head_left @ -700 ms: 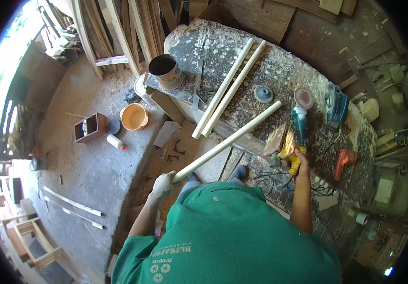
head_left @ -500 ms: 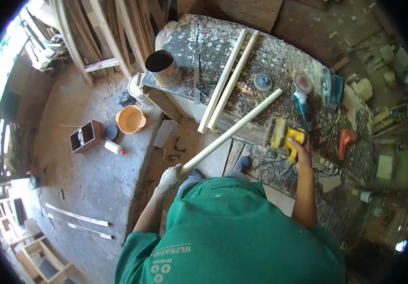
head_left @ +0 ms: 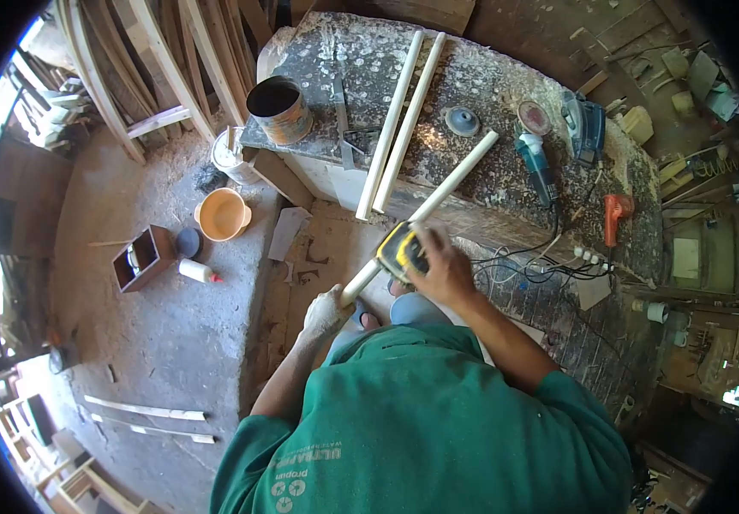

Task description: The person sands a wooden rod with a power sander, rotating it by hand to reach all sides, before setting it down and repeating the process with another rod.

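My left hand point(head_left: 326, 310) is closed round the lower end of a pale round wooden rod point(head_left: 457, 176), whose far end lies over the workbench edge. In my right hand point(head_left: 445, 270) is a yellow and black power sander point(head_left: 399, 254), set on top of the rod's middle part and hiding it there. The fingers of that hand are somewhat blurred. Two more pale rods point(head_left: 404, 120) lie side by side on the workbench, beyond the held one.
On the workbench point(head_left: 489, 94) are a rusty can point(head_left: 280, 111), a grey disc point(head_left: 462, 121), a teal grinder point(head_left: 535, 169), a teal power tool point(head_left: 583, 128) and an orange tool point(head_left: 616, 218). Cables hang at its near edge. An orange bowl point(head_left: 222, 214) and glue bottle point(head_left: 200, 271) stand left.
My right hand has brought the sander from the right onto the rod. The sander's body is turned differently. My left hand still holds the rod's lower end, and the view has shifted slightly.
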Available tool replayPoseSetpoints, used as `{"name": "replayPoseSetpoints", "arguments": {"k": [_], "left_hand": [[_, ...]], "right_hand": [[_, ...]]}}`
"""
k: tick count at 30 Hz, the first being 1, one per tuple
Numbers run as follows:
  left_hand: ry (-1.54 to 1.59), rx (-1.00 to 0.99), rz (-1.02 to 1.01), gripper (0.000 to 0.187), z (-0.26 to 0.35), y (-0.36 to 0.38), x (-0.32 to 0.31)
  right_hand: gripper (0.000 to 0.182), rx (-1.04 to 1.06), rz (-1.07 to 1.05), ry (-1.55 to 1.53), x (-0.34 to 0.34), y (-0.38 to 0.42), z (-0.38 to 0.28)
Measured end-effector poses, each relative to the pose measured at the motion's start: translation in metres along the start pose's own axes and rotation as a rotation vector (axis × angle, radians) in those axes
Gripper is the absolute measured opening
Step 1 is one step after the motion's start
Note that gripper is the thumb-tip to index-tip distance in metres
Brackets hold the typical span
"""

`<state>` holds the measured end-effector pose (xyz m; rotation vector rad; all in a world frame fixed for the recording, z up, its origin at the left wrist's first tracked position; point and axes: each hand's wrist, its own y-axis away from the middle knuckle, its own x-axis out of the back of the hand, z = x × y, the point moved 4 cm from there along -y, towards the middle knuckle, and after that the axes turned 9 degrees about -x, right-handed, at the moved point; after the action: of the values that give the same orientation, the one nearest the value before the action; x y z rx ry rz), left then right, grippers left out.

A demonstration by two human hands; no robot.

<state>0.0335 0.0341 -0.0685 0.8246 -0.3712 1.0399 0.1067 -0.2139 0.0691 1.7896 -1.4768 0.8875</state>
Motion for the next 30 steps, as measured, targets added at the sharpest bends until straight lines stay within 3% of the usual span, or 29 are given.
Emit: {"name": "replayPoseSetpoints", "arguments": {"k": [2,4,6,10,14,17,18,20,22,23,26,30], "left_hand": [[0.035,0.048,-0.014,0.032,-0.013,-0.001,-0.003],[-0.001,0.057,-0.019,0.032,-0.011,0.003,0.005],[-0.002,0.069,-0.036,0.033,-0.015,0.005,0.005],[0.028,0.113,-0.055,0.035,-0.005,0.009,-0.001],[0.099,0.126,-0.069,0.037,-0.008,0.009,-0.01],[0.125,0.137,-0.12,0.038,-0.012,0.006,-0.012],[0.117,0.135,-0.127,0.038,-0.014,0.004,-0.011],[0.076,0.112,-0.091,0.037,-0.02,-0.001,-0.015],[0.01,0.073,-0.014,0.036,-0.029,-0.005,-0.021],[-0.042,0.094,-0.004,0.036,-0.03,-0.006,-0.023],[-0.175,0.124,0.035,0.036,-0.032,-0.012,-0.024],[-0.249,0.066,0.115,0.038,-0.031,-0.008,-0.02]], "right_hand": [[0.079,0.02,-0.062,0.117,-0.009,0.002,-0.012],[0.078,-0.081,-0.098,0.015,-0.005,-0.005,-0.005],[0.08,-0.107,-0.005,0.019,0.002,-0.024,0.022],[0.088,-0.351,0.181,0.162,0.041,-0.098,0.094],[0.098,-0.313,0.417,0.074,0.066,-0.176,0.181],[0.098,-0.358,0.387,0.13,0.07,-0.185,0.176],[0.091,-0.138,0.575,0.153,0.05,-0.182,0.184],[0.084,-0.337,0.207,0.172,0.064,-0.145,0.109],[0.079,-0.329,0.097,0.184,0.04,-0.119,0.077],[0.078,-0.217,0.148,0.225,0.022,-0.103,0.067],[0.071,-0.098,0.0,0.15,-0.001,-0.073,0.033],[0.079,-0.122,-0.013,0.207,0.002,-0.077,0.034]]}}
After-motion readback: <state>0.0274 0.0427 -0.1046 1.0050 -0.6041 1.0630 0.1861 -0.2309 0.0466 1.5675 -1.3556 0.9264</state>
